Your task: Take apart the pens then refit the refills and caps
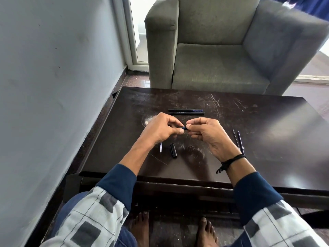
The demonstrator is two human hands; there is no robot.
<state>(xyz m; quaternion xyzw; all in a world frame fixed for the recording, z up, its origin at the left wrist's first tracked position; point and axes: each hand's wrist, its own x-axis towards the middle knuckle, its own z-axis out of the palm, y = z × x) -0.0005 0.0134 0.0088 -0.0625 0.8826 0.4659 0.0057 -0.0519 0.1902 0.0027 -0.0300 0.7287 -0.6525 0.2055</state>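
Pen [183, 127], held over the table's [267, 148] middle with the left hand [160, 130] and right hand [209, 135] each pinching an end, looks mid-disassembly, so next it likely needs a steady straight pull or twist apart.

Two whole pens [185, 110]; three loose refills [236, 139]; one cap [173, 151]; one held barrel [184, 128].

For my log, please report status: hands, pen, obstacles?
Left hand and right hand both pinch pen. Loose cap on table. Nothing blocks hands.
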